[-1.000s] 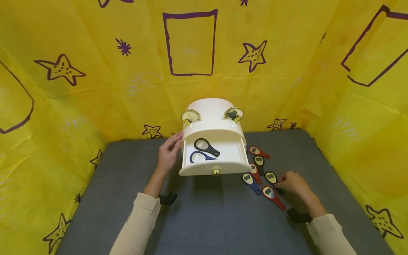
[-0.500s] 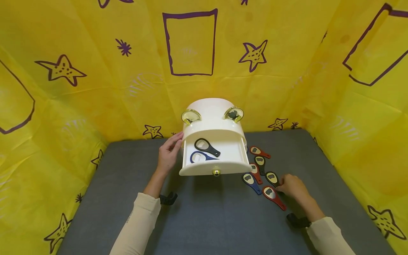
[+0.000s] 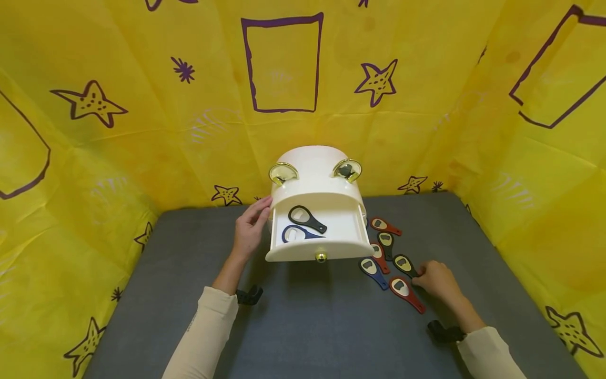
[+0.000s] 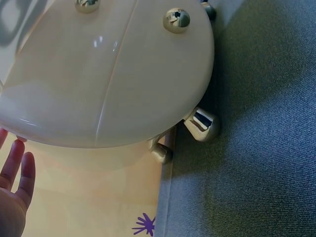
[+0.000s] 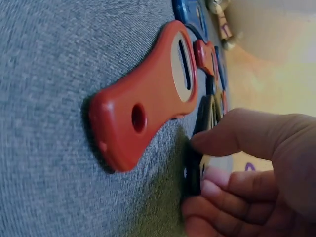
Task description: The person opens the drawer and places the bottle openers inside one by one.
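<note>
Beyond the nearest red bottle opener (image 3: 406,295), the right hand (image 3: 439,281) pinches a black bottle opener (image 3: 404,266) by its handle on the gray tabletop (image 3: 326,321); lifting straight up should avoid snags. Farther off, the left hand (image 3: 249,230), ungripping, rests its fingers against the cream drawer cabinet (image 3: 314,171), which should steady it.

2 arms (image 3: 206,323) reach forward, right fingers (image 5: 237,200) pinching, left fingers (image 4: 26,177) extended.

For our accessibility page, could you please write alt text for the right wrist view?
A right hand pinches the end of a black bottle opener at a gray tabletop. A red opener lies nearest the camera, a blue opener and second red opener beyond.
</note>
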The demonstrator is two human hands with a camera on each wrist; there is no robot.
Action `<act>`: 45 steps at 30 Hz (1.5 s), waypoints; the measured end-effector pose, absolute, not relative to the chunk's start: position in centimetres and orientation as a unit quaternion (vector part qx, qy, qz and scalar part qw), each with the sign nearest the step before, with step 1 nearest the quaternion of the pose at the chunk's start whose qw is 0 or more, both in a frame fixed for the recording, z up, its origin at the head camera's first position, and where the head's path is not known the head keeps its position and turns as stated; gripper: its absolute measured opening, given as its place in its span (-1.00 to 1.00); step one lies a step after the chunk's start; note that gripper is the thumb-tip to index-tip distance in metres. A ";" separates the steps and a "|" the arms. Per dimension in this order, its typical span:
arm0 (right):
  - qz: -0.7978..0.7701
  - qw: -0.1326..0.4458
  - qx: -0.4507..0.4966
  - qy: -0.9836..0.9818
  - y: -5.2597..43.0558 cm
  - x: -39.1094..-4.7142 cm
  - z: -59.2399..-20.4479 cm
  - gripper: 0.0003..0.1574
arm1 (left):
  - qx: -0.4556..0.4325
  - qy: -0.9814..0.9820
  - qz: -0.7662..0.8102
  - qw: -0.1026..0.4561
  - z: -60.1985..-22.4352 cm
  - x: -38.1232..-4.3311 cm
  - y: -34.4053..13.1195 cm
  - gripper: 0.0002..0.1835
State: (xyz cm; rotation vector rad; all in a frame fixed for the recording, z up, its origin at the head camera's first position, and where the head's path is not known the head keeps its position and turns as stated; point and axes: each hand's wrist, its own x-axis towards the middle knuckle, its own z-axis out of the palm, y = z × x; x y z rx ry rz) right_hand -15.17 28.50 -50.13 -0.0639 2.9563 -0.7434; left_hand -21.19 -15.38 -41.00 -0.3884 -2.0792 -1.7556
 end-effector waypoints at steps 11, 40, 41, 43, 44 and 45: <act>-0.316 0.053 -0.003 0.947 29.6 -15.7 -49.4 -0.70 | -0.129 -0.747 -0.624 0.190 -41.0 -21.2 -15.4 -0.68; -0.340 -0.066 -0.040 0.937 28.0 -16.0 -39.2 -0.65 | -0.135 -0.746 -0.620 0.202 -41.1 -21.2 -15.4 -0.69; -0.342 -0.072 -0.043 0.936 28.0 -16.0 -39.0 -0.65 | -0.133 -0.747 -0.620 0.202 -41.1 -21.2 -15.4 -0.69; -0.346 -0.083 -0.050 0.933 27.8 -16.0 -38.4 -0.66 | -0.130 -0.746 -0.621 0.200 -41.1 -21.2 -15.3 -0.69; -0.348 -0.089 -0.055 0.932 27.7 -16.0 -38.2 -0.67 | -0.131 -0.745 -0.622 0.202 -41.5 -21.5 -15.4 -0.69; -0.351 -0.092 -0.059 0.930 27.6 -16.0 -38.0 -0.67 | -0.129 -0.744 -0.624 0.201 -41.9 -21.7 -15.5 -0.69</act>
